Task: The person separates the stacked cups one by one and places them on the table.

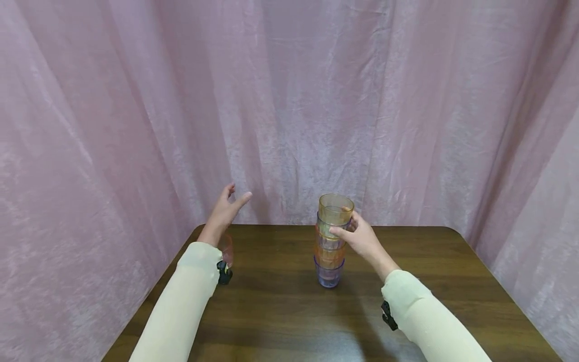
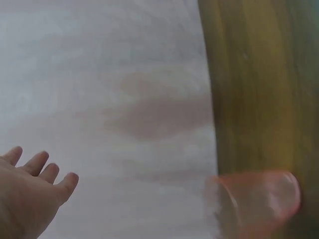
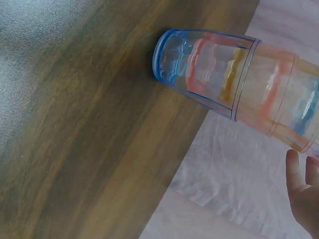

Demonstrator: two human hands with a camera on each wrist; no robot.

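Sleeve [image 1: 436,319], right hand [image 1: 363,240] round upper cups [image 1: 332,217]

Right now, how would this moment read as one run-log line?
left grip: open, holding nothing | right grip: around upper part of cup stack | cup stack: nested, multicoloured | pink cup: standing apart on table

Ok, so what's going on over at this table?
A person has their right hand around the upper part of a stack of clear, coloured cups, with a yellow cup on top and a bluish cup at the bottom. Their left hand is raised, fingers apart, holding nothing. A separate pinkish cup is on the table by the left forearm, partly hidden in the head view.
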